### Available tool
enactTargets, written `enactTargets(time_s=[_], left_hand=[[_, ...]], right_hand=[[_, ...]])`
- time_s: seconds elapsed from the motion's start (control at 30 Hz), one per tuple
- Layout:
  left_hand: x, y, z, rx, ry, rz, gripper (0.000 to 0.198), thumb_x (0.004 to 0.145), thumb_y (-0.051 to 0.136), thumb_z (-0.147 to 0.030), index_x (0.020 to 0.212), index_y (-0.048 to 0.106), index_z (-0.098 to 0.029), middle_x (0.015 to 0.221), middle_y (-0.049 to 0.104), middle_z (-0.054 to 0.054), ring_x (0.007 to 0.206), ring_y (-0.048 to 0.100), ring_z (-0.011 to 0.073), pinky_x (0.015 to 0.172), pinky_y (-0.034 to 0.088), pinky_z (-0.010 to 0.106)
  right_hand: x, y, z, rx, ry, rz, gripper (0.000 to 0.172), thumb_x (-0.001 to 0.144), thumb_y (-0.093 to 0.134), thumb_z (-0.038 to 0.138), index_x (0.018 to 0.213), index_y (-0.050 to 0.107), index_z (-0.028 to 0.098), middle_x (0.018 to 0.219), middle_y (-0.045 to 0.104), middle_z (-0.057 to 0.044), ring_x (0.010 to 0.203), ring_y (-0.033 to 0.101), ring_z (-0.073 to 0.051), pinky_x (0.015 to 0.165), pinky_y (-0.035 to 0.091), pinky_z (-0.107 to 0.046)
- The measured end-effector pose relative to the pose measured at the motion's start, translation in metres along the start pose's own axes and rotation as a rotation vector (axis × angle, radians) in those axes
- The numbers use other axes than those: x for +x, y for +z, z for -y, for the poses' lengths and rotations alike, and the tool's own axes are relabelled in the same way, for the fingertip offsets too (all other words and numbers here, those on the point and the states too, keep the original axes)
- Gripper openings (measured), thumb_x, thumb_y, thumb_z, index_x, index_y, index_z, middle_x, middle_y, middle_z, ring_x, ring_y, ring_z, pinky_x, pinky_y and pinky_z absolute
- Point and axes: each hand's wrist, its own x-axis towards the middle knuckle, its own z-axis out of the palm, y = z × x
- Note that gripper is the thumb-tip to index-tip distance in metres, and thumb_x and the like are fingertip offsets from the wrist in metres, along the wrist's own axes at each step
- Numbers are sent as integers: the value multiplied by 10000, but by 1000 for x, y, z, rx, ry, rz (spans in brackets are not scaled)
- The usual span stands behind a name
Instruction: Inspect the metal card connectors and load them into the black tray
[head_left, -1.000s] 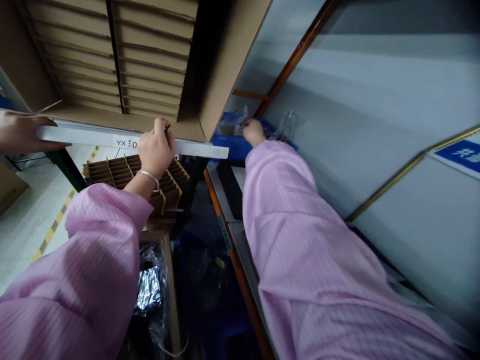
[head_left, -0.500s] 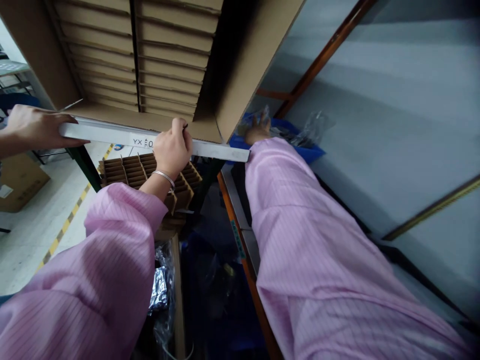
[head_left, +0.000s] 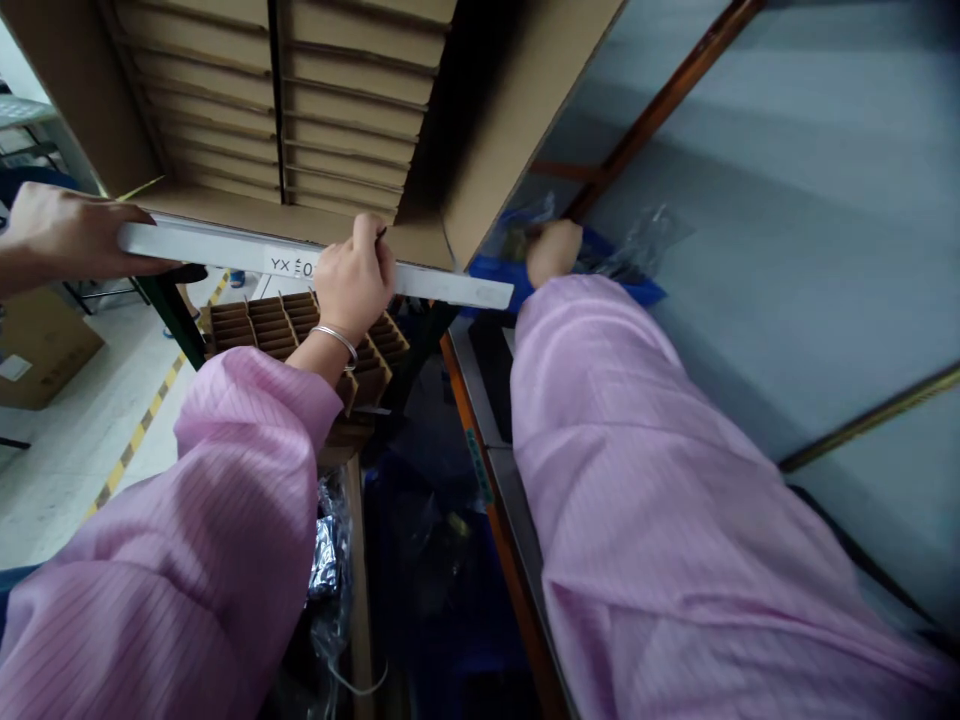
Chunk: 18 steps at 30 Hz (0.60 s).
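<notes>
My left hand [head_left: 352, 285], with a bracelet at the wrist, is in front of a long white strip [head_left: 457, 286] marked "YX". Its fingers are curled, and a small dark tip shows at the thumb and forefinger; what it belongs to I cannot make out. At the right, my right hand [head_left: 553, 252] reaches into a blue bin [head_left: 637, 288] holding clear plastic bags [head_left: 649, 245]. Only the back of that hand shows, its fingers hidden. Behind the strip stands a large open cardboard box [head_left: 517, 130] with slotted cardboard dividers [head_left: 352, 95].
Another person's hand [head_left: 75, 235] is at the strip's left end. Below are a cardboard divider grid [head_left: 262, 330] and a box with silvery packets [head_left: 324, 560]. An orange-edged bench [head_left: 480, 450] runs beneath my right arm. A carton [head_left: 45, 350] lies on the floor at left.
My right hand has shifted slightly right over the blue bin; its spread fingers are now out of sight. My left hand keeps its curled pose at the strip. The view has tilted a little.
</notes>
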Motion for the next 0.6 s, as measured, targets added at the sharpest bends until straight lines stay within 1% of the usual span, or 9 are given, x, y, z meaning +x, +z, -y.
enactTargets(time_s=[0.03, 0.13, 0.2, 0.27, 0.3, 0.37, 0.47, 0.53, 0.6], left_hand=[[0, 2, 2, 6, -4, -10, 285, 934, 418, -243, 1135, 599, -155, 879, 683, 125, 823, 643, 272, 789, 444, 380], [-2, 5, 6, 18, -41, -29, 298, 931, 427, -281, 1145, 600, -167, 893, 686, 118, 848, 652, 266, 806, 446, 363], [-4, 5, 6, -3, -63, -32, 306, 922, 428, -282, 1144, 601, -162, 887, 687, 126, 851, 654, 277, 803, 446, 366], [-5, 3, 6, -34, -72, -25, 306, 911, 429, -277, 1130, 603, -152, 889, 687, 140, 845, 653, 290, 792, 443, 373], [-6, 2, 6, -48, -81, -20, 307, 908, 428, -277, 1125, 602, -146, 896, 685, 149, 845, 651, 298, 790, 441, 378], [-6, -1, 5, -75, -101, -3, 310, 909, 428, -287, 1126, 596, -142, 911, 683, 162, 856, 647, 313, 792, 436, 388], [-7, -6, 6, -126, -137, 31, 312, 914, 439, -294, 1147, 584, -146, 935, 676, 171, 885, 639, 330, 813, 434, 413], [-6, -12, 6, -176, -158, 60, 285, 913, 473, -278, 1141, 586, -151, 934, 669, 152, 895, 633, 316, 844, 437, 428], [-4, -21, 6, -245, -181, 98, 242, 916, 525, -278, 1111, 597, -153, 912, 656, 105, 876, 627, 272, 867, 452, 434]], right_hand=[[3, -13, 3, -13, 35, -63, 223, 1011, 492, 206, 1166, 617, 105, 1222, 636, -143, 1135, 607, -228, 997, 470, -439], [0, -65, 14, 69, 81, -267, 292, 1005, 335, 60, 1208, 545, 68, 1161, 664, -160, 1137, 609, -191, 1006, 428, -366], [-17, -103, 22, 225, 88, -356, 287, 964, 440, 66, 1246, 483, 92, 1032, 696, -93, 1033, 659, -184, 967, 467, -358], [-45, -141, 29, 296, 94, -367, 341, 897, 577, 79, 1220, 485, 139, 910, 704, -28, 905, 699, -180, 887, 528, -345], [-63, -160, 33, 319, 86, -339, 335, 869, 622, 84, 1177, 511, 159, 879, 705, -10, 859, 707, -180, 841, 552, -337], [-102, -195, 42, 423, 36, -196, 262, 857, 650, 101, 1089, 563, 187, 871, 708, 1, 843, 717, -194, 804, 576, -356], [-160, -242, 61, 503, -7, -29, 183, 843, 695, 146, 984, 616, 231, 866, 715, 11, 913, 718, -227, 858, 577, -432], [-192, -267, 76, 588, -27, 73, 158, 820, 722, 180, 917, 634, 269, 850, 725, 26, 933, 720, -232, 900, 572, -467], [-217, -286, 90, 702, -59, 169, 153, 792, 734, 203, 865, 635, 295, 820, 734, 43, 902, 729, -225, 916, 573, -478]])
